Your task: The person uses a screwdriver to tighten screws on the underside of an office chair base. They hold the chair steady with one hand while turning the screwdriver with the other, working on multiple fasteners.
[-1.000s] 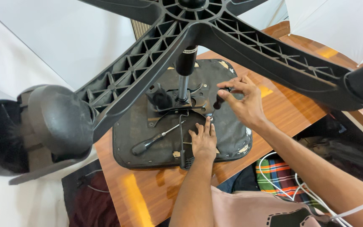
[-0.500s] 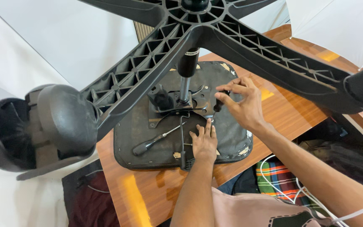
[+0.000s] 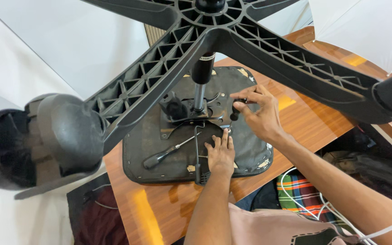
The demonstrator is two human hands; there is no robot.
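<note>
- The upturned office chair (image 3: pixel 191 136) lies seat-down on the wooden bench (image 3: pixel 159 213), its five-spoke base (image 3: pixel 250 41) and a caster (image 3: pixel 46 140) looming close to your head.
- The black seat underside (image 3: pixel 250 154) is the field you work on; the gas-lift column (image 3: pixel 201 86) rises from the mechanism plate (image 3: pixel 191 111) at its middle.
- Your right hand (image 3: pixel 259 113) sits at about 3 o'clock from that column, closed narrowly on a small black tool handle (image 3: pixel 235 109) that stands nearly upright, tip down toward the seat's fastener.
- Your left hand (image 3: pixel 221 152) lies flat with fingers spread, pressing the seat just at 6 o'clock from the tool tip, holding nothing.
- A spare screwdriver (image 3: pixel 166 154) lies untouched at 9 o'clock from your left hand, its long axis running from 8 to 2 o'clock, handle outward.
- The left hand is the nearer one to it.
</note>
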